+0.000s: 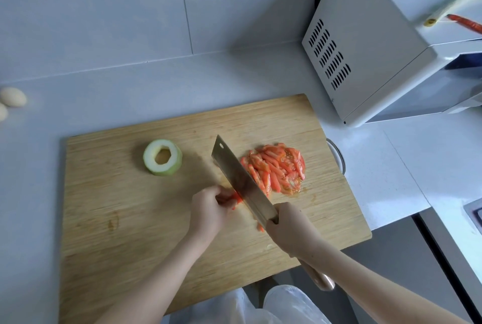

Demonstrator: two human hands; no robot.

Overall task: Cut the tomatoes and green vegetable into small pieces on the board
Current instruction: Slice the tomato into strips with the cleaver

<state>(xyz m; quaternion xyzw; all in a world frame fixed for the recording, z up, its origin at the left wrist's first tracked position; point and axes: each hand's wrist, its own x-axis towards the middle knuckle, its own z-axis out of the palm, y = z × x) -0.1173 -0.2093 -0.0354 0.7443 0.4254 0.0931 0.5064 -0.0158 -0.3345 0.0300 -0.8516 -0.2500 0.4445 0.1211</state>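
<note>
The board [130, 232] lies on the counter [117, 94]. On it, the vegetable [162, 158] lies left of the cleaver [242, 185] and the tomato strips [276, 167] right of it. The microwave [378, 50] stands behind, to the right.

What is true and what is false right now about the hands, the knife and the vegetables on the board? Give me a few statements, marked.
1. The right hand grips the steel cleaver at its handle. True.
2. The hollow green vegetable ring is chopped small. False: it stands whole, left of the cleaver.
3. The left hand holds a red tomato piece beside the cleaver. True.
4. The pile of red tomato strips lies off the wooden cutting board. False: it lies on the board.
</note>
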